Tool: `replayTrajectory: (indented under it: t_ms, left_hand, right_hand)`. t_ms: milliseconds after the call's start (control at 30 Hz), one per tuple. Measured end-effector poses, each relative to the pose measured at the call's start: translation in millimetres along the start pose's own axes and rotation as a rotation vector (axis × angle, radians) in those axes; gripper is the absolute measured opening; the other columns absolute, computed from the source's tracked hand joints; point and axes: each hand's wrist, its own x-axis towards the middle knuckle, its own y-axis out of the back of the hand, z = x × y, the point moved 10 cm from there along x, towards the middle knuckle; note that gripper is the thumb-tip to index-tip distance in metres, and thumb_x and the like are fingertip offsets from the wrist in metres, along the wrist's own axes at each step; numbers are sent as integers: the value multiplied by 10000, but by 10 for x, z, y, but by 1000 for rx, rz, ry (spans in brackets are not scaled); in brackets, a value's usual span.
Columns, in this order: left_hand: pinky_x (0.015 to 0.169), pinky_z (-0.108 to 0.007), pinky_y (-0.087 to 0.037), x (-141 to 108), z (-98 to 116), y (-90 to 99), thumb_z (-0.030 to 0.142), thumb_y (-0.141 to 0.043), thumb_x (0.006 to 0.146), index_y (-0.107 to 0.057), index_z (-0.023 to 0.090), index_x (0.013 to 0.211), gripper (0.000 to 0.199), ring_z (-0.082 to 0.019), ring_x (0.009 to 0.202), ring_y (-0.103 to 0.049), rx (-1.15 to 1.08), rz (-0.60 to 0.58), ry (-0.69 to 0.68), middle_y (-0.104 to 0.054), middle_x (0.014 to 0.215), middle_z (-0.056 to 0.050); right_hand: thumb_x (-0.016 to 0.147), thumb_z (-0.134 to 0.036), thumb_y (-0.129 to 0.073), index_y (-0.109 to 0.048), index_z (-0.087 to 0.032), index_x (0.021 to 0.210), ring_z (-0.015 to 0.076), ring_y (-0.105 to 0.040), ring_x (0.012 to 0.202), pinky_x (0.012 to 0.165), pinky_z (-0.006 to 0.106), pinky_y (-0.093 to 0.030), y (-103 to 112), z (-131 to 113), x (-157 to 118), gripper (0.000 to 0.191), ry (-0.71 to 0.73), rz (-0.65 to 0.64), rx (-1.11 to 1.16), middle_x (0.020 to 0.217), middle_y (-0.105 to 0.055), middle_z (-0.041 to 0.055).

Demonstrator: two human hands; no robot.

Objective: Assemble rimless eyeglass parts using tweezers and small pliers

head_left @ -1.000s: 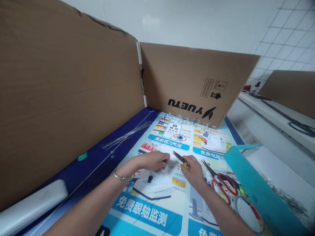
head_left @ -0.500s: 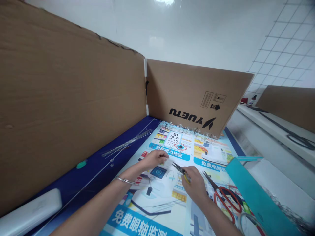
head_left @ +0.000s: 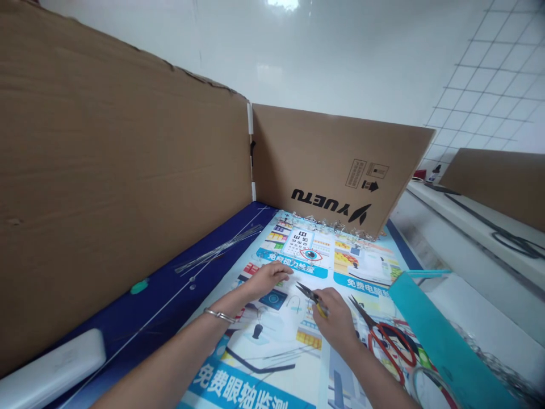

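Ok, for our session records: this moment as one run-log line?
left hand: over printed poster | right hand: holds yellow-handled needle-nose pliers | beside: red-handled scissors

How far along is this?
Done: a row of small twisted wire pieces lines the far edge of the poster. In hand: the right hand holds yellow-handled pliers; the left hand rests on the poster. Remaining: a bundle of wire lengths lies on the blue mat.
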Motion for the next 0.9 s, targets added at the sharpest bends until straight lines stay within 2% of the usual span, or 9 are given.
replayTrajectory:
  t_ms: [200, 400, 567, 667, 767, 900]
  left_hand:
    - [749, -275, -444, 7, -106, 99, 313, -448, 803, -583, 150, 1064, 336, -155, 795, -579, 81, 13, 16, -597, 959, -78]
    - [784, -255, -423, -2, 36, 138, 262, -465, 786, -630, 188, 1002, 282, -158, 852, -550, 235, 49, -80, -597, 900, -52]
    - [830, -254, -405, -30, 144, 73, 271, -473, 792, -648, 193, 957, 253, -162, 907, -547, 214, 37, -135, -618, 933, -49]
    - [808, -248, -415, -33, 91, 5, 301, -478, 792, -663, 194, 904, 241, -167, 885, -569, 164, 25, -89, -643, 937, -41]
    - [797, -257, -421, -28, 40, 9, 341, -476, 792, -665, 188, 857, 251, -178, 880, -577, 108, 70, -33, -654, 927, -42]
    - [712, -274, -456, -22, -57, 0, 388, -507, 767, -628, 152, 859, 280, -177, 782, -602, -133, 95, 101, -660, 827, -67]
  right_hand:
    - [725, -165, -493, -540, -232, 1036, 183, -514, 903, 816, 332, -431, -4, 10, -15, 322, -9, -9, 8, 967, -539, 47]
    - [727, -163, -489, -536, -227, 1034, 191, -512, 904, 813, 343, -431, 1, 3, -24, 318, 2, 0, 40, 964, -543, 56]
    - [735, -164, -482, -533, -224, 1028, 191, -509, 896, 805, 343, -430, 4, -25, -19, 303, 9, -9, 38, 954, -542, 58]
    - [737, -170, -480, -534, -223, 1026, 190, -506, 890, 798, 340, -429, 6, -27, -21, 298, 8, -5, 8, 952, -541, 58]
    - [734, -170, -480, -536, -218, 1029, 194, -499, 881, 783, 341, -426, 22, -29, -17, 305, 26, 3, -58, 943, -538, 60]
    - [738, -158, -484, -539, -207, 1054, 211, -476, 897, 792, 363, -397, 77, -101, 0, 324, 102, 9, -230, 933, -532, 69]
